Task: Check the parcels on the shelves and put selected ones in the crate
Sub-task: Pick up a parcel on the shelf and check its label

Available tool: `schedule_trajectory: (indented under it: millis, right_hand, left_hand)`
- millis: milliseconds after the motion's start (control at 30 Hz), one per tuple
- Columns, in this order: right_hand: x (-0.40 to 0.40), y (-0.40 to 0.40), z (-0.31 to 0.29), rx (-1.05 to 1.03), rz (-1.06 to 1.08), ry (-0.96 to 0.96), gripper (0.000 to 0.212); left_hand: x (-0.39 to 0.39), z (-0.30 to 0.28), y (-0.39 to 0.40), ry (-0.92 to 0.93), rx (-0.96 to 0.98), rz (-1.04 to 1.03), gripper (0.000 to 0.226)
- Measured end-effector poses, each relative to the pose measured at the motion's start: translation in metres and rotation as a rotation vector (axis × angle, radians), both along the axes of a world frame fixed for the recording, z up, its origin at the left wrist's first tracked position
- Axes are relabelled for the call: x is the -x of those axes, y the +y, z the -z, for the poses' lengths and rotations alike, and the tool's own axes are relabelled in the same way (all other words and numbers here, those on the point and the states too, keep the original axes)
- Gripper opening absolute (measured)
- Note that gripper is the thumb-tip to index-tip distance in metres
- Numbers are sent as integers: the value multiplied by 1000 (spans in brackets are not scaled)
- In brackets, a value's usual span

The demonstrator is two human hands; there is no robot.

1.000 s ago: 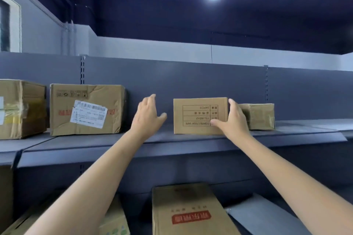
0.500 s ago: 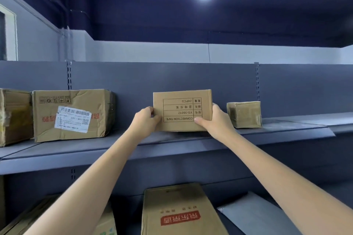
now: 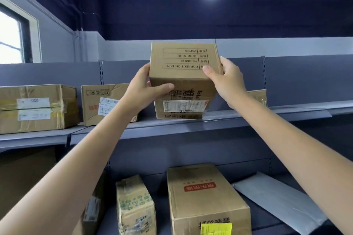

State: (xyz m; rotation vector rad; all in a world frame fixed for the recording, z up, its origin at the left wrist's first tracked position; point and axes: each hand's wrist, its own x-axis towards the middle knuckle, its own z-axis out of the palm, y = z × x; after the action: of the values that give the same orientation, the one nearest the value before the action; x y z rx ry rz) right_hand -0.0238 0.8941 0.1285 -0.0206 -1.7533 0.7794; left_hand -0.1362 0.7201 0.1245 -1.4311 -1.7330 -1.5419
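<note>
A small brown cardboard parcel (image 3: 183, 63) printed "CORRECTION TAPE" upside down is lifted off the upper grey shelf (image 3: 191, 126) and tipped, so its underside with a white shipping label faces me. My left hand (image 3: 141, 89) grips its left side, thumb across the underside. My right hand (image 3: 227, 80) grips its right edge, thumb on the printed face. No crate is in view.
Two larger labelled boxes (image 3: 36, 107) (image 3: 103, 103) stand left on the upper shelf; another small box (image 3: 257, 95) peeks out behind my right wrist. On the lower shelf lie a tall box (image 3: 206, 198), a taped parcel (image 3: 135, 206) and a grey mailer bag (image 3: 277, 200).
My left hand reached the parcel and took hold of it. Both hands then lifted it off the shelf and tilted it back, showing its labelled underside. The view moved closer.
</note>
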Motion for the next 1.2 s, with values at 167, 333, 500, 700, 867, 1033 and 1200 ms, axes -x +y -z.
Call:
schedule_trajectory:
  millis: [167,333,500,700,867,1033,1200]
  right_hand:
    - [-12,-30,-4,44,-123,85,69]
    - [-16,-46,-8,74,-220,191,49]
    - [-16,-50,-4,94,-234,206,28]
    - [-13,-57,6,82,-242,182,13]
    - [-3,-62,14,102,-255,162,10]
    - [6,-65,19,157,-399,115,3]
    - [5,-73,19,167,-541,88,11]
  left_hand:
    - [-15,-10,-25,42,-114,-16,59]
    - [-33,-27,-48,100,-178,10,54]
    - [-37,-30,-69,80,-52,95,45]
    - [-23,-2,-77,-51,-7,163,55]
    - [-14,16,-78,-159,-57,231,56]
    - [-10,22,-79,-177,-142,233,56]
    - [-2,25,-87,-219,-166,289,47]
